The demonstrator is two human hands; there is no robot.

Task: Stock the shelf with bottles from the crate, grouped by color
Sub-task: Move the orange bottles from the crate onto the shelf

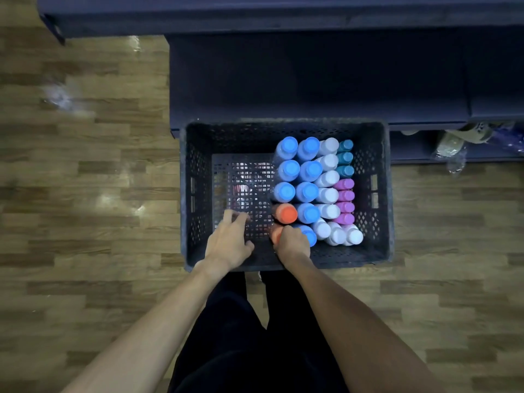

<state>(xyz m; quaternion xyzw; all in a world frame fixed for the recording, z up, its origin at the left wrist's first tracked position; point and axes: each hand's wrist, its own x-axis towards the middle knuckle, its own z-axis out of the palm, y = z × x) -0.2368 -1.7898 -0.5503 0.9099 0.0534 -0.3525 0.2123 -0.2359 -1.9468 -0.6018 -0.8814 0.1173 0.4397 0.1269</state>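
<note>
Right hand [292, 241] clenched round the near orange-capped plastic bottle [275, 233] in the black perforated crate [195, 194] — likely rigid, smooth, slippery — best gripped below the cap

nine blue bottles [289, 168], two orange bottles [285, 213]

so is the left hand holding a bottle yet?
No: the left hand hangs over the bare floor of the crate with fingers spread, while the right hand grips an orange bottle.
</note>
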